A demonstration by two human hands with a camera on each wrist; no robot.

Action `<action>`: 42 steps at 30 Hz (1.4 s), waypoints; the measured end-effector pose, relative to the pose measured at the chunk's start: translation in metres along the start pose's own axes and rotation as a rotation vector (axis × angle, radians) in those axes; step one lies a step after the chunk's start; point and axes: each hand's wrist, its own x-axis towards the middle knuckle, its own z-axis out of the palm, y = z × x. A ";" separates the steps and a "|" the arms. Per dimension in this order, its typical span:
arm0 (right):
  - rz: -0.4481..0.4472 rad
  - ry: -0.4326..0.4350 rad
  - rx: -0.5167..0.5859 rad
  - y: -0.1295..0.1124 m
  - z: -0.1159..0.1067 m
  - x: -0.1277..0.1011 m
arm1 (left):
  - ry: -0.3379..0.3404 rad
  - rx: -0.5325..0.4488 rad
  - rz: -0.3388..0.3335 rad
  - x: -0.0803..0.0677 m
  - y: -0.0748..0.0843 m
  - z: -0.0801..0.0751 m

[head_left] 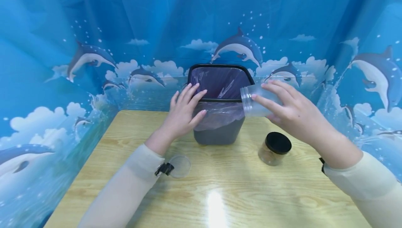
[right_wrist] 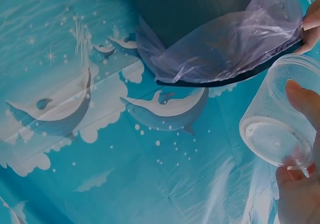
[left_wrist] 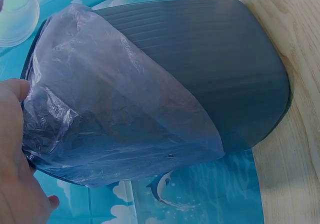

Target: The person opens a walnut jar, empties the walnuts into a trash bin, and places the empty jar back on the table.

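Observation:
My right hand holds a clear plastic jar on its side, its threaded mouth facing left at the right edge of a grey trash bin. The right wrist view shows the see-through jar with thumb and fingers around it. A thin purple liner bag is folded over the bin's black rim. My left hand rests at the bin's left front rim, fingers extended over the opening and thumb outside. In the left wrist view, the thumb touches the liner's edge. The inside bottom of the bin is hidden.
A small clear jar with a black lid stands on the wooden table, right of the bin. A clear round disc lies beside my left wrist. A blue dolphin-print curtain rises behind and along both sides.

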 end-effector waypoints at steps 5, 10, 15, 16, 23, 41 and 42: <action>0.005 0.005 0.005 -0.009 0.005 -0.007 | -0.002 -0.001 0.000 0.000 -0.001 0.001; 0.023 0.004 0.034 -0.016 0.009 -0.012 | -0.006 -0.004 -0.003 0.000 -0.001 0.002; 0.049 -0.010 0.056 -0.022 0.010 -0.017 | -0.008 -0.002 -0.009 0.000 -0.001 0.001; 0.051 -0.006 0.053 -0.023 0.011 -0.018 | -0.008 -0.001 -0.008 0.000 -0.001 0.001; 0.082 -0.001 0.059 -0.032 0.014 -0.025 | 0.003 -0.002 0.002 0.000 -0.001 0.002; 0.105 0.091 0.140 -0.043 0.047 -0.041 | 0.015 -0.001 0.000 0.001 -0.002 0.003; 0.105 0.104 0.140 -0.043 0.049 -0.042 | 0.017 0.000 0.001 0.001 -0.002 0.003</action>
